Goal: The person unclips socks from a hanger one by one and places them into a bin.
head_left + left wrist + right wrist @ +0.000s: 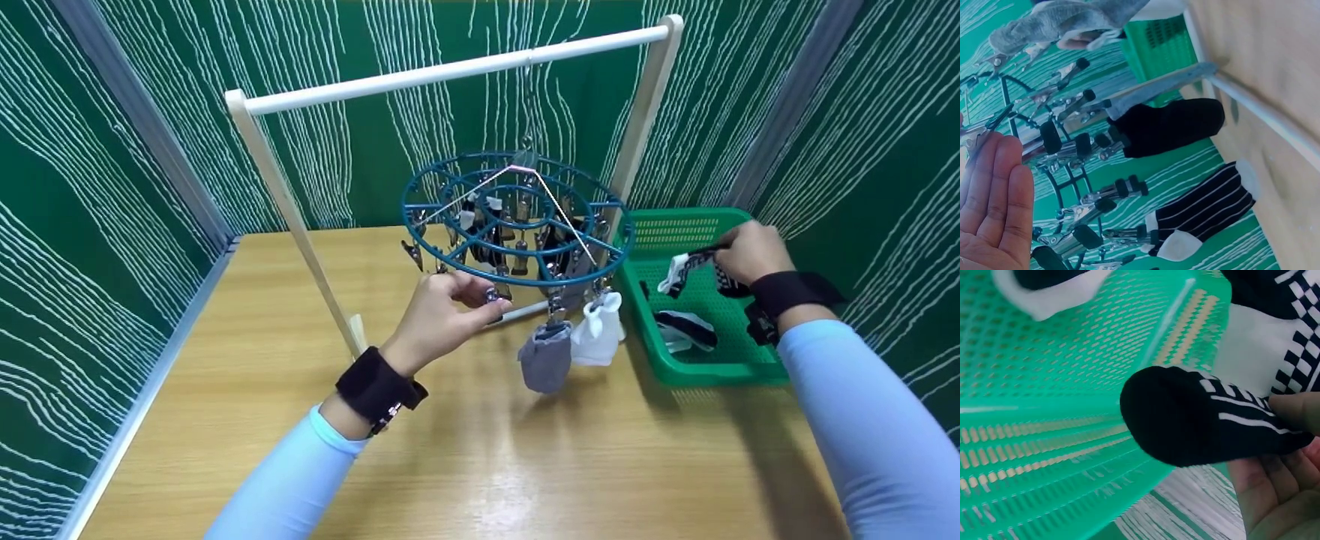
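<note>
My left hand (442, 315) pinches a metal clip (493, 295) at the near rim of a round teal drying hanger (480, 271). In the left wrist view, that clip (983, 135) shows at the fingertips, with nothing visible in its jaws. Over the green basket (720, 369), my right hand (754, 255) grips a black-and-white sock with a checkered pattern (1185, 416). A grey sock (546, 358) and a white sock (598, 330) hang from clips right of my left hand. Farther back hang a black sock (1174, 126) and a striped sock (1213, 197).
A white rod (450, 71) on wooden posts (281, 195) carries the hanger. Another black-and-white sock (686, 330) lies in the basket. Green walls (292, 150) with white lines enclose the wooden table (247, 315).
</note>
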Demonstrator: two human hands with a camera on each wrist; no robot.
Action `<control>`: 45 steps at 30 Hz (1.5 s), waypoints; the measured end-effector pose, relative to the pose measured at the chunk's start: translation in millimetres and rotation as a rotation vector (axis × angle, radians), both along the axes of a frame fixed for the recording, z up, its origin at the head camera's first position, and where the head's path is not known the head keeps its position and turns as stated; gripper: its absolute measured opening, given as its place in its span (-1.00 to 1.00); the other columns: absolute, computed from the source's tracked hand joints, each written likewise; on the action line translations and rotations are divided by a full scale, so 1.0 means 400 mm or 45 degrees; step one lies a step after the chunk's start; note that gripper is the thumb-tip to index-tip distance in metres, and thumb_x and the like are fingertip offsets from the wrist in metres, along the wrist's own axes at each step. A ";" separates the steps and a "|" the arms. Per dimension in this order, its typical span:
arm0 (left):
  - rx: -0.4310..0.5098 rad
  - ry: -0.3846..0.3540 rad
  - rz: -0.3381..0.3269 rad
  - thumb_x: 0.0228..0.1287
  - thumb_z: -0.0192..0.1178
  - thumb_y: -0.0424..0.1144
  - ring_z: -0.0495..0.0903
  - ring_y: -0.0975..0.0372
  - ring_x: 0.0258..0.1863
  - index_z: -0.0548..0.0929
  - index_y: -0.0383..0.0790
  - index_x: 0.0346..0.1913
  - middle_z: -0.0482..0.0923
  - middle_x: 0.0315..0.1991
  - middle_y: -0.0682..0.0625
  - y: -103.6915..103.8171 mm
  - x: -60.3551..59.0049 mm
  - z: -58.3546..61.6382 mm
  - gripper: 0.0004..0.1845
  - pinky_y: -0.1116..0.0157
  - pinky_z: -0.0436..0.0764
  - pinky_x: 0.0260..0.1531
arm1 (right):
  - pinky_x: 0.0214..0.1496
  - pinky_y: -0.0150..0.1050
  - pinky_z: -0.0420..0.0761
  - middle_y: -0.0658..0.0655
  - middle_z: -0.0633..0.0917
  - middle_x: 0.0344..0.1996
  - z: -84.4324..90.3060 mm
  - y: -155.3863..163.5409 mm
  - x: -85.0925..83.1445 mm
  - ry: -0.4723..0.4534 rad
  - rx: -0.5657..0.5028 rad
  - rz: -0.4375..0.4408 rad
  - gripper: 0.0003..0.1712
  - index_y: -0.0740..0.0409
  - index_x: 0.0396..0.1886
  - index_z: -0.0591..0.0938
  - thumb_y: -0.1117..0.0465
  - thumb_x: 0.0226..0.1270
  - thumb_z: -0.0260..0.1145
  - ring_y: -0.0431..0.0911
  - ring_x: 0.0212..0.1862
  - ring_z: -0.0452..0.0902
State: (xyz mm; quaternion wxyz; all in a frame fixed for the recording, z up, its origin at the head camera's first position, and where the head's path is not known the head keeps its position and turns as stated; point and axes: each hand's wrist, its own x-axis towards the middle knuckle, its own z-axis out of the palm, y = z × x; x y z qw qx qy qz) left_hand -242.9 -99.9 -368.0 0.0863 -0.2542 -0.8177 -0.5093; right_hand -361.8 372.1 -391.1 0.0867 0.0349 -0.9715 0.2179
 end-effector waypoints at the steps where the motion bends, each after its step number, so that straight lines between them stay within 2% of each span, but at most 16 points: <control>1: 0.003 0.009 -0.001 0.36 0.53 -0.25 0.78 0.15 -0.26 0.85 -0.32 -0.16 0.86 -0.24 -0.12 -0.001 0.000 -0.001 -0.83 0.27 0.76 -0.13 | -0.20 0.24 0.64 0.63 0.70 -0.35 -0.010 0.003 -0.003 -0.018 0.026 -0.004 -0.69 0.62 -0.24 0.74 0.42 0.39 0.14 0.45 -0.30 0.58; 3: 0.006 0.029 -0.006 0.36 0.53 -0.26 0.79 0.14 -0.26 0.85 -0.33 -0.17 0.86 -0.25 -0.13 -0.001 -0.001 -0.003 -0.83 0.26 0.77 -0.13 | -0.41 0.06 0.52 0.36 0.51 -0.67 -0.029 0.006 -0.007 -0.073 0.064 -0.009 -0.71 0.41 -0.59 0.58 0.44 0.36 0.14 0.23 -0.54 0.41; 6: 0.005 0.058 -0.013 0.35 0.53 -0.27 0.79 0.11 -0.27 0.84 -0.34 -0.18 0.85 -0.26 -0.14 -0.003 -0.002 -0.006 -0.84 0.20 0.79 -0.14 | -0.48 -0.12 0.29 0.04 0.31 -0.72 -0.055 0.006 -0.013 -0.186 0.154 0.032 -0.57 0.10 -0.68 0.34 0.45 0.36 0.20 -0.03 -0.60 0.21; 9: 0.001 0.067 -0.016 0.35 0.53 -0.28 0.79 0.11 -0.28 0.84 -0.34 -0.18 0.85 -0.26 -0.14 -0.003 -0.002 -0.008 -0.84 0.14 0.81 -0.13 | -0.46 -0.14 0.42 0.10 0.51 -0.67 -0.081 0.000 -0.017 -0.328 0.260 0.135 -0.64 0.14 -0.64 0.46 0.43 0.38 0.26 -0.01 -0.56 0.42; 12: -0.008 0.063 -0.014 0.36 0.53 -0.27 0.79 0.11 -0.28 0.84 -0.34 -0.18 0.86 -0.26 -0.14 -0.004 -0.003 -0.008 -0.84 0.14 0.81 -0.12 | -0.45 -0.21 0.31 0.00 0.40 -0.71 -0.107 -0.012 -0.027 -0.425 0.339 0.263 -0.60 0.06 -0.67 0.42 0.46 0.35 0.21 -0.09 -0.57 0.28; 16: -0.014 0.050 -0.006 0.36 0.53 -0.27 0.79 0.13 -0.27 0.85 -0.33 -0.16 0.86 -0.25 -0.13 -0.006 -0.004 -0.007 -0.84 0.28 0.78 -0.13 | -0.44 -0.26 0.12 -0.12 0.18 -0.70 -0.130 -0.031 -0.037 -0.462 0.345 0.375 -0.50 -0.06 -0.70 0.27 0.51 0.28 0.15 -0.17 -0.57 0.05; 22: -0.007 0.036 -0.003 0.35 0.53 -0.26 0.78 0.14 -0.27 0.85 -0.32 -0.16 0.86 -0.25 -0.12 -0.005 -0.003 -0.007 -0.84 0.34 0.76 -0.14 | -0.46 -0.21 0.47 0.06 0.59 -0.67 -0.164 -0.033 -0.049 -0.525 0.355 0.423 -0.64 0.04 -0.69 0.50 0.46 0.24 0.18 -0.07 -0.56 0.44; 23: -0.001 0.034 -0.005 0.36 0.53 -0.26 0.78 0.15 -0.27 0.85 -0.32 -0.16 0.86 -0.25 -0.12 -0.005 -0.002 -0.007 -0.84 0.34 0.76 -0.14 | -0.44 -0.19 0.50 0.07 0.65 -0.63 -0.198 -0.003 -0.076 -0.514 0.321 0.468 -0.67 0.03 -0.66 0.52 0.42 0.27 0.20 -0.06 -0.54 0.48; 27: 0.027 0.024 -0.016 0.36 0.53 -0.27 0.78 0.14 -0.27 0.85 -0.32 -0.15 0.86 -0.25 -0.13 -0.006 -0.002 -0.009 -0.84 0.36 0.75 -0.15 | -0.40 -0.09 0.51 0.13 0.68 -0.58 -0.230 0.014 -0.100 -0.530 0.341 0.502 -0.71 0.04 -0.61 0.53 0.40 0.29 0.22 -0.03 -0.51 0.48; 29: 0.037 0.020 -0.017 0.36 0.53 -0.28 0.78 0.13 -0.27 0.85 -0.33 -0.14 0.86 -0.24 -0.13 -0.007 -0.002 -0.011 -0.84 0.37 0.74 -0.15 | -0.42 -0.12 0.48 0.12 0.67 -0.60 -0.228 0.007 -0.096 -0.539 0.338 0.512 -0.70 0.05 -0.62 0.52 0.41 0.29 0.20 -0.05 -0.53 0.45; 30: 0.037 0.021 -0.013 0.36 0.53 -0.28 0.78 0.12 -0.27 0.85 -0.33 -0.14 0.86 -0.24 -0.14 -0.007 -0.002 -0.011 -0.84 0.37 0.74 -0.15 | -0.43 -0.12 0.48 0.15 0.66 -0.60 -0.197 -0.024 -0.067 -0.556 0.377 0.474 -0.70 0.08 -0.63 0.53 0.44 0.27 0.18 -0.03 -0.54 0.45; 33: 0.035 0.031 -0.005 0.35 0.53 -0.27 0.79 0.10 -0.27 0.85 -0.35 -0.13 0.86 -0.23 -0.15 -0.007 -0.001 -0.010 -0.81 0.37 0.74 -0.16 | -0.44 -0.19 0.49 0.14 0.65 -0.59 -0.168 -0.047 -0.042 -0.560 0.368 0.470 -0.71 0.12 -0.61 0.54 0.46 0.29 0.17 -0.04 -0.53 0.45; 39: 0.026 0.065 -0.003 0.35 0.54 -0.27 0.80 0.09 -0.31 0.86 -0.40 -0.11 0.86 -0.22 -0.18 -0.007 -0.002 -0.012 -0.78 0.37 0.76 -0.20 | -0.49 -0.27 0.40 -0.02 0.55 -0.68 -0.136 -0.057 -0.026 -0.527 0.323 0.457 -0.68 0.10 -0.67 0.57 0.41 0.30 0.24 -0.13 -0.58 0.38; 41: 0.020 0.072 -0.004 0.34 0.54 -0.28 0.80 0.08 -0.32 0.86 -0.41 -0.09 0.87 -0.22 -0.18 -0.007 -0.001 -0.010 -0.78 0.38 0.76 -0.21 | -0.46 -0.22 0.44 -0.01 0.61 -0.66 -0.126 -0.058 -0.027 -0.498 0.304 0.463 -0.71 0.16 -0.62 0.68 0.37 0.33 0.29 -0.12 -0.56 0.42; 42: 0.018 0.073 -0.004 0.35 0.54 -0.29 0.81 0.08 -0.32 0.86 -0.41 -0.09 0.87 -0.22 -0.19 -0.007 -0.001 -0.010 -0.77 0.37 0.76 -0.21 | -0.36 -0.14 0.56 0.04 0.66 -0.64 -0.119 -0.059 -0.027 -0.477 0.295 0.473 -0.74 0.21 -0.56 0.74 0.34 0.36 0.31 -0.09 -0.53 0.47; 45: 0.010 0.071 -0.004 0.35 0.54 -0.29 0.82 0.07 -0.31 0.86 -0.41 -0.08 0.87 -0.21 -0.19 -0.008 0.001 -0.009 -0.77 0.31 0.80 -0.19 | -0.11 0.11 0.73 0.23 0.84 -0.41 -0.089 -0.068 -0.016 -0.400 0.254 0.488 -0.78 0.34 -0.29 0.86 0.30 0.45 0.35 0.09 -0.32 0.71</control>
